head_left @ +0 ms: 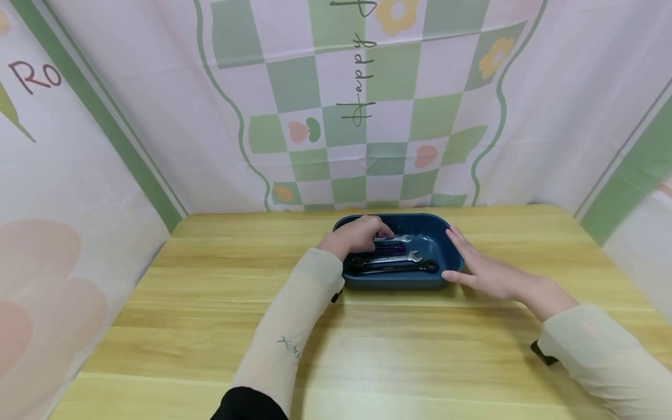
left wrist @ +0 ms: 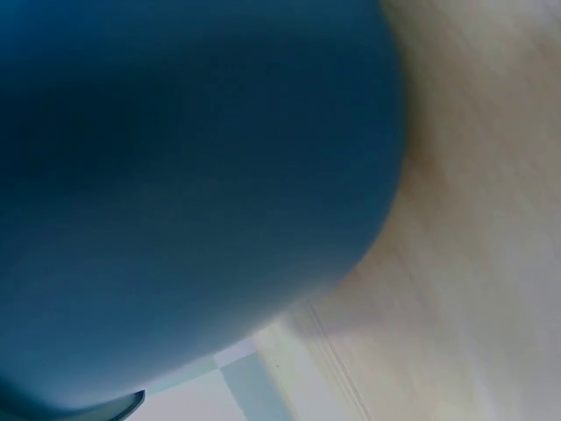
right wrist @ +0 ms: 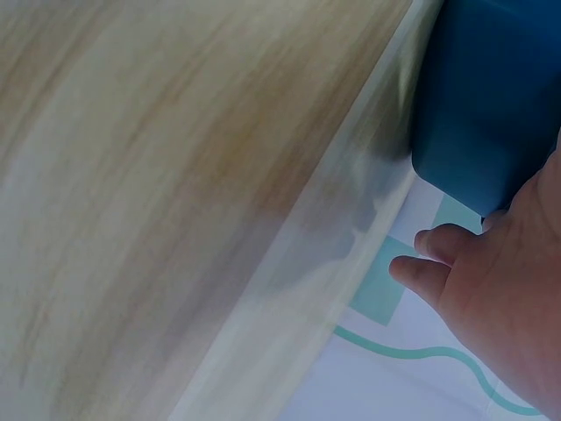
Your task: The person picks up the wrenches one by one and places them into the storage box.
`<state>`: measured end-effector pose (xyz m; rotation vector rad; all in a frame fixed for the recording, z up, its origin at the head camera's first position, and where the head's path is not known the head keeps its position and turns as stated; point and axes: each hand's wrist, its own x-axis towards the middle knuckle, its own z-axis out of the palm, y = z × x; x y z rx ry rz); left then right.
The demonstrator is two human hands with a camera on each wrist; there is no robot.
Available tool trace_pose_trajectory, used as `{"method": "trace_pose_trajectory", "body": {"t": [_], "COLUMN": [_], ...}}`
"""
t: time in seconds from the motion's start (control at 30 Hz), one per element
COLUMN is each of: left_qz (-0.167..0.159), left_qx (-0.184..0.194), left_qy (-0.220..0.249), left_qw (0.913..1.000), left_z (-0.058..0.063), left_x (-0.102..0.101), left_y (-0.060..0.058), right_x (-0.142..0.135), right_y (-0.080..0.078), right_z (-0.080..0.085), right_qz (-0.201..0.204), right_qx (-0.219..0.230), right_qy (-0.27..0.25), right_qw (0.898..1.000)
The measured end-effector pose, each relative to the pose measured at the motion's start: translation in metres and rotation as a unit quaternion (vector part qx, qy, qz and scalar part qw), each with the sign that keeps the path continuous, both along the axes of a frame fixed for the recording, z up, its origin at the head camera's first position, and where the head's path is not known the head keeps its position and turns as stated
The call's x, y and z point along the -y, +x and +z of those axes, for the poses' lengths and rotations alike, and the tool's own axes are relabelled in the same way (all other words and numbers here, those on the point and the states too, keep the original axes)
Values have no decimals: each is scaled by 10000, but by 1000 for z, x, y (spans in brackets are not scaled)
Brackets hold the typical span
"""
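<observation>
A dark blue basin (head_left: 401,284) stands near the table's back edge with several tools in it. My left hand (head_left: 358,234) reaches over its left side, fingers bent down at a silver wrench (head_left: 403,238) at the back; whether they grip it is hidden. In front of that wrench lie a dark purple piece (head_left: 391,249), a second silver wrench (head_left: 413,256) and a black ring-ended wrench (head_left: 429,266). With fingers spread, my right hand (head_left: 485,273) touches the basin's right rim. The left wrist view holds mostly the basin's wall (left wrist: 219,175).
The wooden table (head_left: 210,303) reaches toward me and to both sides of the basin. Right behind its back edge hangs a printed cloth (head_left: 346,163), and another cloth wall (head_left: 79,175) closes the left side.
</observation>
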<state>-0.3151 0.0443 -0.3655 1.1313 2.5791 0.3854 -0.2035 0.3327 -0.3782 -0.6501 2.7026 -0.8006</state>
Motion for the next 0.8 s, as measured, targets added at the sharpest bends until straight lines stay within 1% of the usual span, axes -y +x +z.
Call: {"method": "trace_pose_trajectory", "body": {"t": [0.13,0.27,0.47,0.8], "left_qz": [25,74,204,323], "left_qx": [-74,-145,-202,-209], "left_qy": [-79,-218,-332,-405], "left_qw": [9999,9996,9990,9984], "left_z": [-1,0,-2,-9], "left_x": [-1,-2,-2,-2], "left_y": [-1,1,1,1], "right_x": [-1,-1,0,0], "right_y": [0,0,0,0], "right_z": [0,0,0,1], "right_qz": [-2,3,-16,-16], "right_qx": [28,54,84,59], "right_qy": [-39,-38,-28,-4], "right_qw": [10000,10000,10000,10000]}}
